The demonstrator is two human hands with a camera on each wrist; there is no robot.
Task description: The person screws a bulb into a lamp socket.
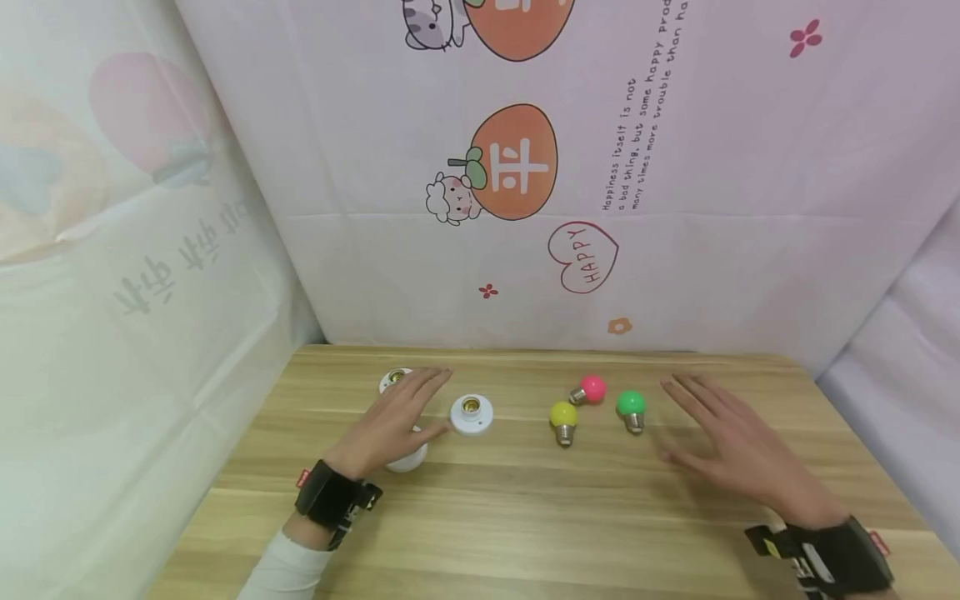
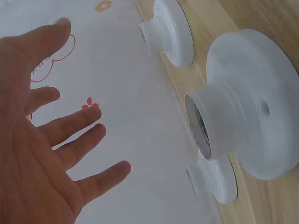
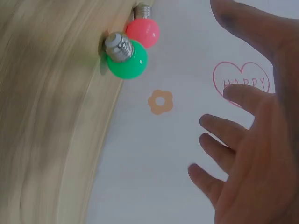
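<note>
My left hand (image 1: 393, 425), fingers extended and holding nothing, is above white round lamp sockets on the left of the table. One socket (image 1: 472, 415) shows whole beside its thumb; another (image 1: 407, 454) lies partly hidden under the hand, and a third (image 1: 392, 380) peeks out behind the fingers. In the left wrist view the nearest socket (image 2: 252, 107) stands apart from the palm. My right hand (image 1: 738, 442) hovers with spread fingers to the right of a green bulb (image 1: 632, 407), not touching it. A yellow bulb (image 1: 563, 418) and a pink bulb (image 1: 592, 389) lie farther left.
All of these sit on a wood-grain table (image 1: 510, 525). A white printed cloth (image 1: 375, 250) hangs at its back edge, with more cloth (image 1: 135, 375) along the left and on the right side.
</note>
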